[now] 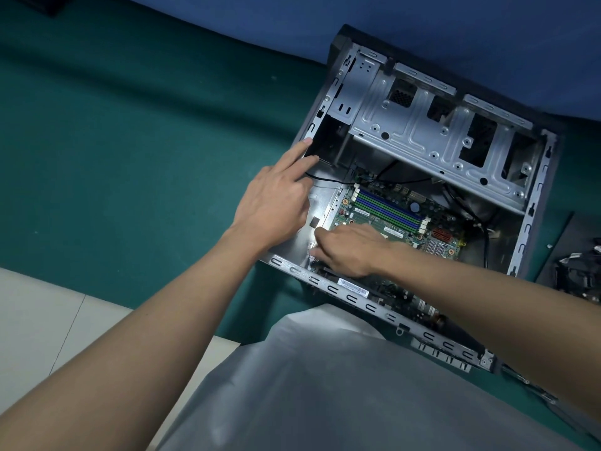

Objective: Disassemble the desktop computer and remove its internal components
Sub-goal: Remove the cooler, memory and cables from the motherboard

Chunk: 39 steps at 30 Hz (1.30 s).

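2 hands at the open case (325, 284) on the bench (130, 157).
Straight fingers of the left hand (276, 203) touch its rim; right hand (351, 252) fingers curl over the board (357, 213) edge, grasp unclear.

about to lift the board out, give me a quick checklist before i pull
1. Case steadied: left hand touches its rim with a straight finger. Ok.
2. RAM slots empty: ok.
3. Cables off the board: a black cable crosses its far edge. Not ok.
4. Board screws out: cannot tell.
5. Right hand grip on the board's near-left edge: fingertips hidden, cannot tell.
6. Drive cage emptied: ok.
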Each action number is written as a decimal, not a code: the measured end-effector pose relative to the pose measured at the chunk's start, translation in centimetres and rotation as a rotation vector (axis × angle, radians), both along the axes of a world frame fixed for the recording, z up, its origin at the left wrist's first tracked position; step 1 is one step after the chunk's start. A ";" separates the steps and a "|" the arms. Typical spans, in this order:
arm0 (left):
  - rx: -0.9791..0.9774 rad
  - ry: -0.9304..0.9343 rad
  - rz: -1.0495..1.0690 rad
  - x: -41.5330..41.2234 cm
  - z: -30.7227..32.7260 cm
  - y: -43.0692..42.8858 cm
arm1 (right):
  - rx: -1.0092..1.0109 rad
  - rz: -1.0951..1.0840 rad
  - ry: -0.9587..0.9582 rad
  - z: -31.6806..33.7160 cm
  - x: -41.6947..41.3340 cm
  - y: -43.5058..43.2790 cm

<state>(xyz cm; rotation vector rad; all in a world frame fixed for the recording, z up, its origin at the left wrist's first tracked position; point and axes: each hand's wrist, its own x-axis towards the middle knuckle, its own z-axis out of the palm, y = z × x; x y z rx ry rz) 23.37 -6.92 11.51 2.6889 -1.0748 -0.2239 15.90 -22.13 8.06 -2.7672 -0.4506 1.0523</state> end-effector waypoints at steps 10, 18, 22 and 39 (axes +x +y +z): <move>-0.024 -0.007 -0.005 -0.1 -0.1 0.0 | 0.202 -0.126 -0.030 0.3 -0.4 -0.5; -0.021 0.003 -0.004 0.0 -0.2 0.0 | 0.006 -0.028 -0.063 -0.1 -0.6 -0.2; -0.022 -0.002 -0.003 0.0 -0.2 0.0 | 0.081 -0.026 -0.099 -0.1 -0.7 -0.2; -0.002 -0.001 -0.007 0.0 -0.1 0.0 | 0.048 -0.117 -0.012 -0.4 -0.6 -0.1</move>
